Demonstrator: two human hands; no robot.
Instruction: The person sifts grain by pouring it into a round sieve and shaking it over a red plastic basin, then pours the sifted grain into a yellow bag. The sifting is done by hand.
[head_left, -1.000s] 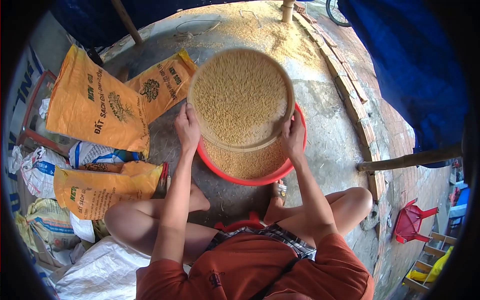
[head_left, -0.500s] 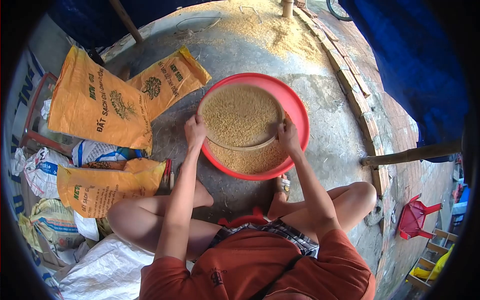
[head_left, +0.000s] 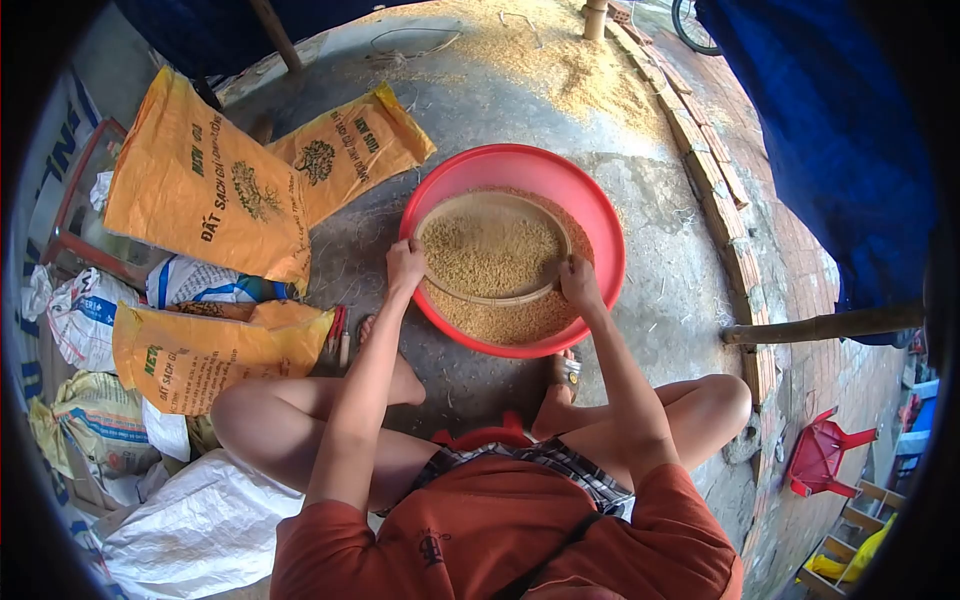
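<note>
My left hand [head_left: 405,265] is closed round the left edge of a round sieve [head_left: 486,299]. On the opposite side, my right hand [head_left: 578,283] grips the sieve's rim. Golden, husk-like grain [head_left: 490,255] lies in the sieve, mostly toward the near side, and looks smeared by motion at the far side. Below the sieve stands a wide red plastic basin [head_left: 612,235], with more of the grain [head_left: 500,322] heaped inside. The sieve sits within the basin's outline, hiding part of that heap.
Orange printed sacks [head_left: 200,190] stand left of the basin, with white sacks [head_left: 200,525] nearer me. Spilled grain [head_left: 590,85] covers the floor beyond. To the right run a brick edging [head_left: 715,215], a pole [head_left: 820,322] and an overturned red stool [head_left: 828,455].
The sieve has dropped deeper into the basin, with both hands still on it. Its grain has shifted, and more of the basin's far inner wall shows. The camera view has moved slightly.
</note>
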